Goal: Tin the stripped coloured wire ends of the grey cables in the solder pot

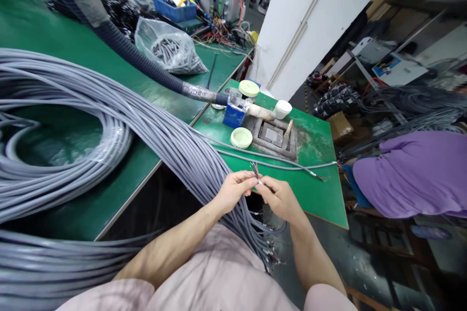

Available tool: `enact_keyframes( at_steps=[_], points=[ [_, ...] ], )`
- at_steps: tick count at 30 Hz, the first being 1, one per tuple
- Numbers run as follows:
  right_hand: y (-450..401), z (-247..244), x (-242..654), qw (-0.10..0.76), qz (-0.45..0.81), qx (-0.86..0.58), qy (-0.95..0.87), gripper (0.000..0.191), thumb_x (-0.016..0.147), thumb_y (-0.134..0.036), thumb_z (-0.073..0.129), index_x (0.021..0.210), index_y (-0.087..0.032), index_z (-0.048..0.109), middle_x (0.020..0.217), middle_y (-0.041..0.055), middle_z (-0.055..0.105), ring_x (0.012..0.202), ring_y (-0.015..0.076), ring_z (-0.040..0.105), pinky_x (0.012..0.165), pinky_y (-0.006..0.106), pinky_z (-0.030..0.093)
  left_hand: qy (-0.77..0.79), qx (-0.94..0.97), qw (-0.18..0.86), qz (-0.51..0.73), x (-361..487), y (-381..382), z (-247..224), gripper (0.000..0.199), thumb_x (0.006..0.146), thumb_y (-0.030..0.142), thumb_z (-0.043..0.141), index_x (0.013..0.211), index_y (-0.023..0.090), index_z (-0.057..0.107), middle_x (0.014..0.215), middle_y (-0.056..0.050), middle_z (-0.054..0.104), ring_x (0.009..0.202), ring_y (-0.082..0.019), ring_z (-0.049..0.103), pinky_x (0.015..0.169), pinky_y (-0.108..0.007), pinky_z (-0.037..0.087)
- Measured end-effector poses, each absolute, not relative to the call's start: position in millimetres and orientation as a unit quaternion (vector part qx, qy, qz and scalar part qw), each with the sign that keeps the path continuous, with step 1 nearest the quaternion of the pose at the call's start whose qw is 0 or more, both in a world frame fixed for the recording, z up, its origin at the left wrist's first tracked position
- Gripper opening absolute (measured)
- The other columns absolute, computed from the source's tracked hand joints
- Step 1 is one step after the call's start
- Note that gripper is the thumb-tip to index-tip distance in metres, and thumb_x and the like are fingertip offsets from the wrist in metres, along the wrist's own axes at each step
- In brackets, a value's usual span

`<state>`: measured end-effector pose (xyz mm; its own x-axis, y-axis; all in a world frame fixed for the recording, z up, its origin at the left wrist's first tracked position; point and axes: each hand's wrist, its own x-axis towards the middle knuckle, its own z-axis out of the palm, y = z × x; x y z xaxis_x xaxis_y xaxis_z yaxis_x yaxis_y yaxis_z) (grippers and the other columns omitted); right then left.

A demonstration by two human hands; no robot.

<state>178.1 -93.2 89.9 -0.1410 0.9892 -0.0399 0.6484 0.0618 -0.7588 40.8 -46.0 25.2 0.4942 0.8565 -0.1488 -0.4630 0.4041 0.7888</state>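
My left hand (239, 187) and my right hand (278, 195) meet above the near edge of the green table. Both pinch the stripped end of a cable, whose thin coloured wires (255, 170) fan upward between my fingertips. A thick bundle of grey cables (175, 141) runs from the left and passes under my left hand. Its many stripped ends (270, 252) hang down below my hands. Beyond my fingers, two grey cables with stripped ends (314, 173) lie across the table.
A dark flexible hose (153, 65) ends in a nozzle over a square metal pot (273, 135). Around it stand a pale green dish (241, 137), a white cup (282, 109) and a blue box (234, 115). At the right is a person in purple (416, 175). A white pillar (295, 19) rises behind.
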Motion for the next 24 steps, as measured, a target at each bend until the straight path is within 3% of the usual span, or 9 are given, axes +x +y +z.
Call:
enact_keyframes(
  at_steps=[6, 10, 12, 18, 24],
  points=[
    [-98, 89, 185, 0.202, 0.375, -0.591, -0.685, 0.035, 0.095, -0.039, 0.043, 0.075, -0.017, 0.061, 0.054, -0.0044, 0.053, 0.05, 0.0083, 0.047, 0.052, 0.021, 0.033, 0.296, 0.364, 0.768, 0.436, 34, -46, 30, 0.039, 0.062, 0.049, 0.079, 0.074, 0.013, 0.071, 0.057, 0.001, 0.059, 0.044, -0.003, 0.039, 0.045, -0.019, 0.032],
    [-103, 85, 188, 0.189, 0.339, -0.609, -0.692, 0.04, 0.097, -0.041, 0.038, 0.072, -0.018, 0.059, 0.05, -0.0047, 0.048, 0.049, 0.009, 0.043, 0.052, 0.022, 0.03, 0.32, 0.42, 0.727, 0.439, 33, -45, 37, 0.038, 0.061, 0.049, 0.079, 0.06, 0.013, 0.067, 0.076, -0.005, 0.068, 0.052, -0.006, 0.048, 0.048, -0.021, 0.038],
    [-104, 81, 186, 0.192, 0.303, -0.616, -0.702, 0.04, 0.097, -0.04, 0.037, 0.072, -0.018, 0.058, 0.056, -0.0031, 0.051, 0.053, 0.0099, 0.045, 0.055, 0.023, 0.031, 0.337, 0.439, 0.709, 0.436, 33, -45, 39, 0.037, 0.061, 0.048, 0.079, 0.056, 0.014, 0.066, 0.073, -0.005, 0.068, 0.056, -0.008, 0.05, 0.051, -0.022, 0.04],
    [-106, 69, 176, 0.21, 0.248, -0.625, -0.71, 0.037, 0.096, -0.038, 0.037, 0.07, -0.019, 0.055, 0.058, -0.0022, 0.049, 0.054, 0.0106, 0.043, 0.055, 0.025, 0.029, 0.321, 0.334, 0.781, 0.419, 37, -49, 38, 0.037, 0.065, 0.05, 0.076, 0.065, 0.013, 0.07, 0.041, 0.005, 0.044, 0.043, -0.005, 0.034, 0.046, -0.021, 0.026],
    [-114, 60, 172, 0.265, 0.299, -0.614, -0.68, 0.038, 0.095, -0.04, 0.037, 0.069, -0.018, 0.055, 0.055, -0.003, 0.047, 0.052, 0.0099, 0.043, 0.054, 0.024, 0.031, 0.259, 0.243, 0.85, 0.388, 40, -53, 39, 0.037, 0.063, 0.047, 0.079, 0.072, 0.012, 0.071, 0.034, 0.009, 0.032, 0.039, -0.004, 0.026, 0.046, -0.022, 0.024]
  ],
)
